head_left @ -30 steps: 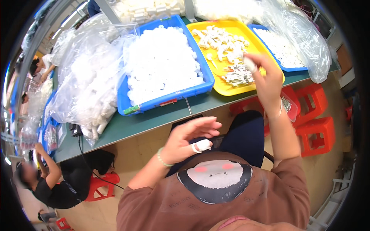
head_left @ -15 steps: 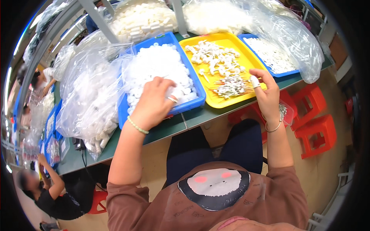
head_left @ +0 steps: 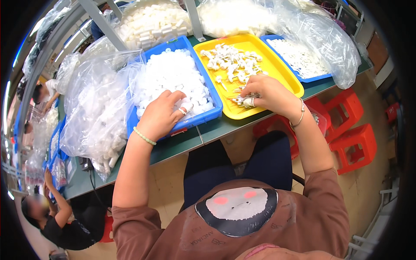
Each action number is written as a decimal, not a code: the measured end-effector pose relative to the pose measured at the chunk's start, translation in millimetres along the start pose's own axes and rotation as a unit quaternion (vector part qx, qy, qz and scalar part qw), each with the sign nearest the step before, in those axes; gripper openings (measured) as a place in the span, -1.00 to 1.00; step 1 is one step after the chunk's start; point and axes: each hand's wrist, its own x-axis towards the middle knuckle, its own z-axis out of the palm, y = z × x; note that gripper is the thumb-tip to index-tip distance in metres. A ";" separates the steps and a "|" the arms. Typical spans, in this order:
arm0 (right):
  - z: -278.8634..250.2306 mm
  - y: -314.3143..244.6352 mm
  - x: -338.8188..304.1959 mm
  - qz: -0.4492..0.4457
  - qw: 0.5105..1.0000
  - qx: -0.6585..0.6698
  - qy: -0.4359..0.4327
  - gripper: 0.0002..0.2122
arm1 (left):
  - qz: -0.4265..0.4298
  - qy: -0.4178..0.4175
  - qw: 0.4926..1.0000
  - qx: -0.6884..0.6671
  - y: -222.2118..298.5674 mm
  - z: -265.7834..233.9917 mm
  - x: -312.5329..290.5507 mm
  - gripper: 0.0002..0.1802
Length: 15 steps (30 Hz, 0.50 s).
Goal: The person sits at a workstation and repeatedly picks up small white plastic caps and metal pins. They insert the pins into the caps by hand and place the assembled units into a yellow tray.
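My left hand (head_left: 161,113) is over the near edge of a blue tray (head_left: 218,112) heaped with small white round plastic pieces (head_left: 173,73). Its thumb and fingers are closed on one white round plastic piece (head_left: 187,105). In the yellow tray (head_left: 281,82), my right hand (head_left: 271,96) reaches down into a pile of thin wire-like pieces with white ends (head_left: 236,99). Its fingers are drawn together there, a white cover on one digit, and what they grip is hidden. Farther back in the yellow tray lie white-headed pieces with thin stems (head_left: 234,60).
A second blue tray (head_left: 318,79) with slim white pieces stands right, partly under a clear bag (head_left: 333,47). Bags of white parts (head_left: 95,112) crowd the left and back. Grey frame posts (head_left: 193,19) rise behind. Red stools (head_left: 353,147) stand right; a person (head_left: 65,216) sits left.
My right hand has moved left and down from above the yellow tray's right edge into the pile. My left hand has drawn slightly back toward me, a white piece now showing at its fingertips.
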 end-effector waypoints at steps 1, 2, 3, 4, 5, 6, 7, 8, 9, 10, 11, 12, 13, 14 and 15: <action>1.6 0.0 1.8 0.001 1.000 -0.012 -0.009 -0.85 | 0.016 -0.001 1.000 -0.005 -2.7 1.7 1.3 -0.68; 4.4 1.0 3.1 0.002 1.000 -0.025 -0.018 -0.85 | 0.033 -0.002 0.999 -0.010 -7.6 4.6 4.2 -0.68; 6.2 1.1 5.5 0.000 0.999 -0.036 -0.026 -0.85 | 0.047 -0.002 0.999 -0.013 -11.5 4.9 5.9 -0.69; 5.7 -0.2 6.8 0.003 0.999 -0.028 -0.026 -0.86 | 0.043 -0.003 0.999 -0.028 -12.8 4.3 6.8 -0.71; 4.1 -1.8 7.5 0.005 0.999 -0.021 -0.026 -0.86 | 0.038 -0.004 0.998 -0.044 -13.4 3.5 7.5 -0.72; 2.8 -1.6 6.9 0.010 0.999 -0.014 -0.027 -0.86 | 0.036 -0.007 0.997 -0.062 -14.1 5.0 8.7 -0.74; 1.4 -0.9 6.6 0.033 0.999 0.012 -0.026 -0.87 | 0.029 0.007 0.996 -0.084 -15.5 5.4 8.1 -0.76; -0.2 0.2 6.6 0.056 0.997 0.038 -0.026 -0.88 | 0.022 0.021 0.994 -0.106 -17.4 4.9 6.6 -0.79; -1.4 1.0 6.2 0.078 0.994 0.065 -0.025 -0.90 | 0.015 0.035 0.991 -0.127 -18.1 3.2 5.0 -0.81; -0.2 2.8 5.7 0.095 0.990 0.102 -0.004 -0.90 | -0.035 0.024 0.981 -0.188 -17.8 0.6 4.9 -0.81; 3.2 5.7 5.4 0.111 0.984 0.138 0.017 -0.91 | -0.084 0.013 0.965 -0.249 -17.6 -2.9 6.3 -0.82; 4.8 8.1 6.5 0.125 0.976 0.174 0.039 -0.91 | -0.133 0.004 0.943 -0.306 -17.4 -7.4 7.8 -0.82; 6.3 11.7 8.4 0.116 0.975 0.175 0.074 -0.89 | -0.146 0.013 0.913 -0.382 -19.0 -8.3 9.2 -0.82; 7.8 16.1 10.6 0.107 0.973 0.176 0.108 -0.87 | -0.158 0.023 0.876 -0.455 -21.5 -7.8 10.6 -0.81; 8.6 19.1 13.1 0.096 0.969 0.180 0.142 -0.85 | -0.170 0.033 0.835 -0.523 -23.8 -10.0 12.1 -0.80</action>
